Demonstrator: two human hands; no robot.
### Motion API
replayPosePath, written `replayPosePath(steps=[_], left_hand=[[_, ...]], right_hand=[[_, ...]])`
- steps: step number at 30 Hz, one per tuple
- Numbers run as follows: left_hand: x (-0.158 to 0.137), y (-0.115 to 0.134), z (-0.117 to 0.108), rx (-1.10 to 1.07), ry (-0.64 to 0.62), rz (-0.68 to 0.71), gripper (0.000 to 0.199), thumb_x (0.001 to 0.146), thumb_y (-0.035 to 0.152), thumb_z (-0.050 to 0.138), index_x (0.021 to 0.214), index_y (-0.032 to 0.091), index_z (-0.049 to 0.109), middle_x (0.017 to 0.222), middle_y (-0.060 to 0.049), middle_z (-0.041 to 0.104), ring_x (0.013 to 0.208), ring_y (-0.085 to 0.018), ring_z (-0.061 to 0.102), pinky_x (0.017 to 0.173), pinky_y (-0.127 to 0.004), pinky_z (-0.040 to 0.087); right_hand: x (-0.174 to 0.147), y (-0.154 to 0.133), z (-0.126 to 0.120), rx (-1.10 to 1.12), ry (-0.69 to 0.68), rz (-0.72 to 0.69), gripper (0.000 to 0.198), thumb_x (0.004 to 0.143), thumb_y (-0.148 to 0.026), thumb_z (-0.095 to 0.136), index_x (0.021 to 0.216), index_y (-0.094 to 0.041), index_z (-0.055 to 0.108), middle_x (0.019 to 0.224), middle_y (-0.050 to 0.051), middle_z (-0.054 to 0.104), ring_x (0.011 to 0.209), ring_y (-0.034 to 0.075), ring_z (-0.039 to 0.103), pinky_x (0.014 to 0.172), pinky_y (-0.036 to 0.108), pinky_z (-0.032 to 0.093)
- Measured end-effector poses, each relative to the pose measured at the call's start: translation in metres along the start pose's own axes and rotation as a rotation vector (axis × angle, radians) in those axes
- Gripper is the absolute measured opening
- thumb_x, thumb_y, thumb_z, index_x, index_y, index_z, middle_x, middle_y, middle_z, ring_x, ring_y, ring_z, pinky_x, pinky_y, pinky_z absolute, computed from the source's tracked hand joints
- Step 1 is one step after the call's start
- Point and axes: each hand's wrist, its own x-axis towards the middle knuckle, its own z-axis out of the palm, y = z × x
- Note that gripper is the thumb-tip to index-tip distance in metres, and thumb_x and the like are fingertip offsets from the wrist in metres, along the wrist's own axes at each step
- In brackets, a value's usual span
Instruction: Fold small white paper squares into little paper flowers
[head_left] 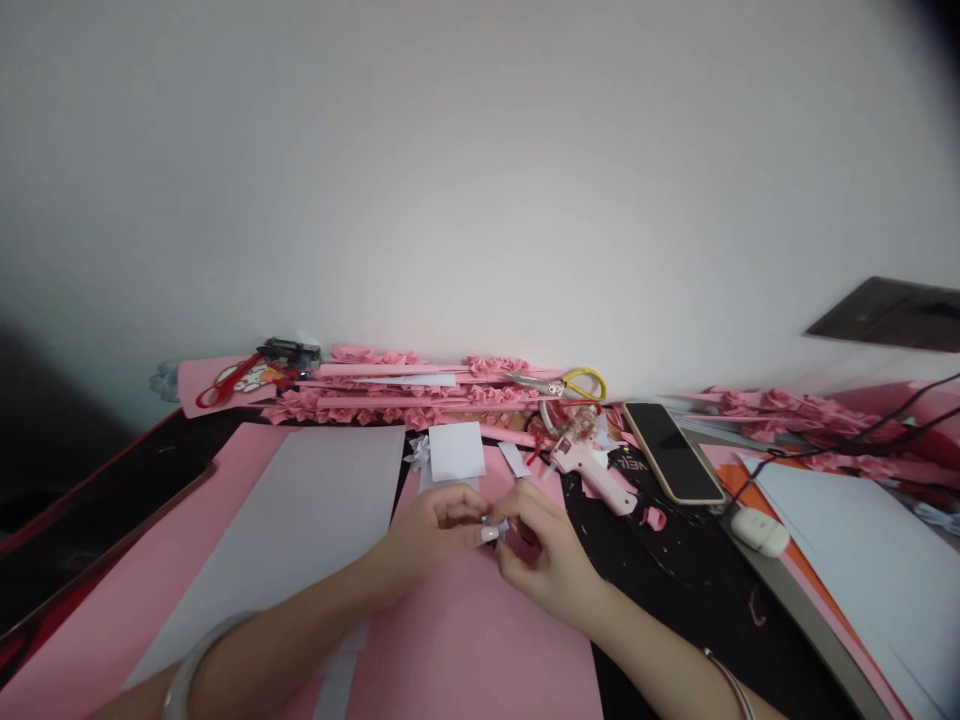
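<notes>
Over a pink paper sheet (480,640), my two hands meet at a small pale folded paper piece (501,525). My left hand (435,530) pinches it from the left, thumb pressed against the fingers. From the other side my right hand (547,550) is closed on the same piece, with its fingertips partly hidden. Just beyond the fingers lie a stack of white paper squares (457,452) and a narrow white strip (514,459). A pale folded paper flower (418,454) rests left of the squares.
Pink paper flower stems (420,405) line the wall, with yellow-handled scissors (585,384) and red-handled scissors (217,388) among them. A pink glue gun (596,475), a phone (673,455) and a white earbud case (760,531) lie right. White sheets (862,560) overlap orange paper.
</notes>
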Motion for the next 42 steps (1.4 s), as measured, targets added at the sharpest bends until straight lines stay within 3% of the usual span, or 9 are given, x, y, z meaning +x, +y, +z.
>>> replayPosePath(steps=[7, 10, 15, 19, 26, 31, 37, 42], left_hand=[[-0.002, 0.002, 0.000, -0.088, 0.032, -0.068, 0.014, 0.068, 0.023, 0.069, 0.077, 0.016, 0.061, 0.076, 0.000, 0.065, 0.071, -0.013, 0.060, 0.070, -0.027, 0.045], [-0.001, 0.004, -0.002, -0.060, 0.111, -0.017, 0.015, 0.068, 0.022, 0.069, 0.080, 0.016, 0.061, 0.081, -0.002, 0.065, 0.075, -0.013, 0.059, 0.070, -0.025, 0.045], [0.000, 0.003, -0.006, 0.003, 0.265, 0.055, 0.022, 0.069, 0.023, 0.069, 0.089, 0.018, 0.062, 0.083, -0.002, 0.066, 0.076, -0.015, 0.059, 0.068, -0.024, 0.044], [-0.001, 0.004, -0.006, 0.038, 0.318, 0.029, 0.020, 0.070, 0.023, 0.068, 0.089, 0.018, 0.064, 0.083, -0.003, 0.067, 0.076, -0.016, 0.060, 0.065, -0.023, 0.044], [0.003, 0.005, -0.007, 0.055, 0.427, 0.039, 0.017, 0.066, 0.019, 0.069, 0.082, 0.018, 0.065, 0.083, -0.001, 0.068, 0.081, -0.016, 0.061, 0.071, -0.023, 0.045], [0.003, 0.006, -0.007, 0.107, 0.456, 0.036, 0.017, 0.066, 0.022, 0.069, 0.082, 0.019, 0.065, 0.083, -0.001, 0.067, 0.078, -0.015, 0.060, 0.069, -0.023, 0.045], [0.005, 0.005, -0.009, 0.144, 0.453, 0.044, 0.018, 0.068, 0.024, 0.068, 0.085, 0.019, 0.065, 0.083, -0.001, 0.066, 0.077, -0.014, 0.058, 0.069, -0.021, 0.044], [0.005, 0.006, -0.009, 0.148, 0.442, 0.047, 0.017, 0.069, 0.024, 0.067, 0.085, 0.019, 0.065, 0.083, -0.001, 0.065, 0.078, -0.014, 0.058, 0.068, -0.021, 0.044]], right_hand=[[-0.003, 0.000, -0.002, 0.011, -0.067, 0.001, 0.028, 0.067, -0.005, 0.045, 0.090, -0.020, 0.050, 0.077, 0.003, 0.048, 0.068, 0.018, 0.048, 0.057, 0.028, 0.041], [-0.003, 0.005, -0.006, -0.050, 0.004, 0.019, 0.036, 0.068, -0.008, 0.045, 0.102, -0.019, 0.047, 0.079, 0.003, 0.049, 0.066, 0.018, 0.047, 0.059, 0.030, 0.041], [0.007, 0.025, -0.021, -0.493, 0.315, 0.095, 0.038, 0.070, -0.007, 0.044, 0.106, -0.018, 0.045, 0.098, 0.010, 0.052, 0.092, 0.027, 0.048, 0.078, 0.041, 0.039], [0.013, 0.040, -0.031, -0.861, 0.376, 0.273, 0.046, 0.064, -0.011, 0.050, 0.109, -0.014, 0.045, 0.110, 0.017, 0.047, 0.100, 0.036, 0.043, 0.077, 0.048, 0.037], [0.009, 0.048, -0.043, -1.136, 0.342, 0.507, 0.050, 0.064, -0.016, 0.053, 0.111, -0.007, 0.039, 0.105, 0.019, 0.046, 0.092, 0.034, 0.048, 0.067, 0.040, 0.042], [0.007, 0.052, -0.058, -1.118, 0.222, 0.610, 0.042, 0.067, -0.025, 0.054, 0.103, -0.008, 0.041, 0.097, 0.017, 0.048, 0.081, 0.030, 0.055, 0.058, 0.033, 0.043], [0.006, 0.055, -0.070, -1.001, 0.074, 0.696, 0.033, 0.070, -0.025, 0.052, 0.098, -0.010, 0.042, 0.088, 0.015, 0.055, 0.076, 0.028, 0.059, 0.059, 0.031, 0.042], [0.009, 0.048, -0.075, -1.015, 0.181, 0.646, 0.031, 0.073, -0.026, 0.050, 0.101, -0.013, 0.045, 0.095, 0.015, 0.059, 0.081, 0.029, 0.059, 0.060, 0.032, 0.041]])
